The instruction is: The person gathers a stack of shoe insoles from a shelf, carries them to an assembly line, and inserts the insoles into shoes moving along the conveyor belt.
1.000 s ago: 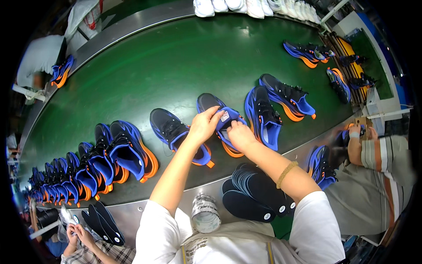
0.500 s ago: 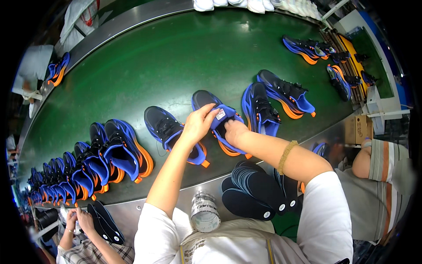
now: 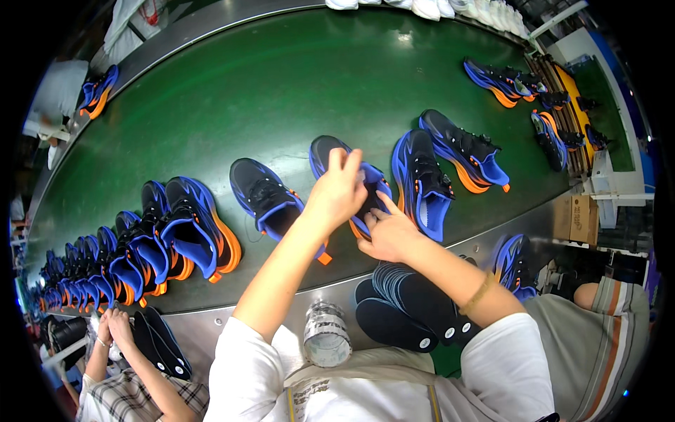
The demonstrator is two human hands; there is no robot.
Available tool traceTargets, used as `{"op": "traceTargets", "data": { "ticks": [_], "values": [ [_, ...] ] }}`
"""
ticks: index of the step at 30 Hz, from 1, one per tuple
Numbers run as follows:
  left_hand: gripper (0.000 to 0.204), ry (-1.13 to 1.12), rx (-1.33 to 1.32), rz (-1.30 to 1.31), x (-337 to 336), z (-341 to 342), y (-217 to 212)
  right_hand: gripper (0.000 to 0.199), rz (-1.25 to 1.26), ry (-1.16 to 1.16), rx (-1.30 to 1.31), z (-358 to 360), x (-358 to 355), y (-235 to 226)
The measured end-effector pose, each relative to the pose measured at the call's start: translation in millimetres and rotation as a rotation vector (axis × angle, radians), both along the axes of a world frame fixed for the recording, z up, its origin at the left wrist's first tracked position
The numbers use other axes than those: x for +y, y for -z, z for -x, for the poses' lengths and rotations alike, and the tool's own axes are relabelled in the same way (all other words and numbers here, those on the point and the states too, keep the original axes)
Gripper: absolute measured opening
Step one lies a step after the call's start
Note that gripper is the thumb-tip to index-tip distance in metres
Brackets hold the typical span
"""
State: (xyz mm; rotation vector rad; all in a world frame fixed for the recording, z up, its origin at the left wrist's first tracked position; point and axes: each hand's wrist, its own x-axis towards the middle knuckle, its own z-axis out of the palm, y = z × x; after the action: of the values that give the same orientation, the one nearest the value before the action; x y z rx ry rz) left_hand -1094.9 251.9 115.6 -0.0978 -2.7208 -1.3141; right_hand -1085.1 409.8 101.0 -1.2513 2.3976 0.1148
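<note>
A black and blue sneaker with an orange sole (image 3: 320, 151) lies toe away in front of me on the green table. My left hand (image 3: 339, 188) is over its tongue and laces, fingers bent and closed there; the hand hides most of the upper. My right hand (image 3: 390, 232) grips the collar near the heel, thumb and fingers at the opening. Left of it lies a matching sneaker (image 3: 260, 186), opening toward me. To the right, close by, stand another sneaker (image 3: 416, 165) and one lying at an angle (image 3: 457, 144).
A long row of matching sneakers (image 3: 190, 218) runs left. Black insoles (image 3: 394, 316) are fanned on the metal edge (image 3: 281, 309) beside a roll of tape (image 3: 327, 334). Another person's hands (image 3: 116, 327) are at lower left. White shoes (image 3: 422, 7) line the far side.
My left hand has shifted up and right over the tongue, covering its white label. My right hand has drawn back out of the opening toward the heel.
</note>
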Motion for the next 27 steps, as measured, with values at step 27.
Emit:
{"op": "traceTargets", "data": {
  "ticks": [27],
  "values": [
    [0.057,0.359,0.291,0.484,102.0,27.7,-9.8,0.045,0.203,0.534,0.044,-226.4,148.9,-42.8]
  ]
}}
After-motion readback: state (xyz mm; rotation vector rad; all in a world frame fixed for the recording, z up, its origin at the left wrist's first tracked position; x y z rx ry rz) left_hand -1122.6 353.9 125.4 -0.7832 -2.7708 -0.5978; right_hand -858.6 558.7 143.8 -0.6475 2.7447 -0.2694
